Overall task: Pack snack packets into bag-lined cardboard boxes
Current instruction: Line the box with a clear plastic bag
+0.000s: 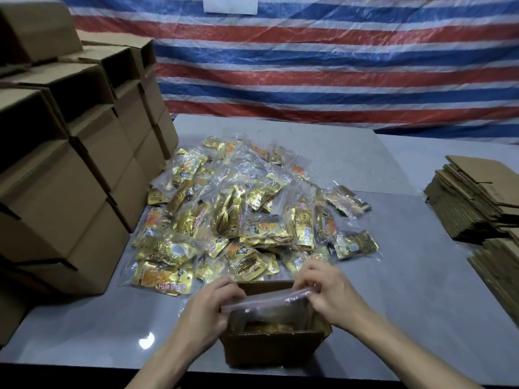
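A small open cardboard box (273, 348) stands at the table's near edge. A clear plastic bag (269, 303) lines it, and gold packets show dimly through the film. My left hand (207, 307) pinches the bag's top edge at the left end. My right hand (328, 290) pinches the same edge at the right end, so the mouth is drawn into a flat strip above the box. Just behind the box lies a big heap of gold snack packets (244, 214) in clear wrappers.
Stacked cardboard boxes (70, 169) form a wall along the left side of the grey table (407, 290). Piles of flattened cartons (483, 203) sit at the right edge. A red, white and blue striped tarp (309, 66) hangs behind.
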Demonstrator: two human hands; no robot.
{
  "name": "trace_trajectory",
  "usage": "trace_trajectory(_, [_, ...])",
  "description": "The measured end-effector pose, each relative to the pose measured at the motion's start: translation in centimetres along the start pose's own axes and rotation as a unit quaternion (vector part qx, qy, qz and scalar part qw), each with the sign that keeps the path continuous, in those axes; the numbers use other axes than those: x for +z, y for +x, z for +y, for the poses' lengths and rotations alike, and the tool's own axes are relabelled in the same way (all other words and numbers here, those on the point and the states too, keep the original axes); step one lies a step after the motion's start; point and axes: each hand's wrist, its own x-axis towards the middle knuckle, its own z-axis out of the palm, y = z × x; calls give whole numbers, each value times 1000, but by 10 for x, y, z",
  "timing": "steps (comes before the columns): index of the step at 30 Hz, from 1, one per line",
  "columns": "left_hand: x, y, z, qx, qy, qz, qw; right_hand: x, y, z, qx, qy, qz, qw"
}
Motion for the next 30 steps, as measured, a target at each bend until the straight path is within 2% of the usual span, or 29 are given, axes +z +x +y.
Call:
trace_trajectory(5, [4,12,11,87,113,-47,989,1,-11,4,-59,-72,-79,993])
trace_trajectory(9, [5,14,10,121,144,-82,979,4,-10,11,1,-166,-226,960])
trace_trajectory(12, [3,18,6,136,175,-137,965,3,-7,8,40,-182,-261,947])
trace_trajectory(15, [0,24,6,122,184,-191,956,3,-11,5,63,-194,-297,933])
trace_trajectory(18, [1,30,10,110,234,-204,944,5,-17,5,68,-203,-304,928])
trace_trajectory(23, [9,33,14,78,358,-288,885,11,-26,4,68,-200,-261,942])
trace_trajectory(30, [10,27,21,-83,258,-395,878,11,-17,-6,80,-230,-300,922])
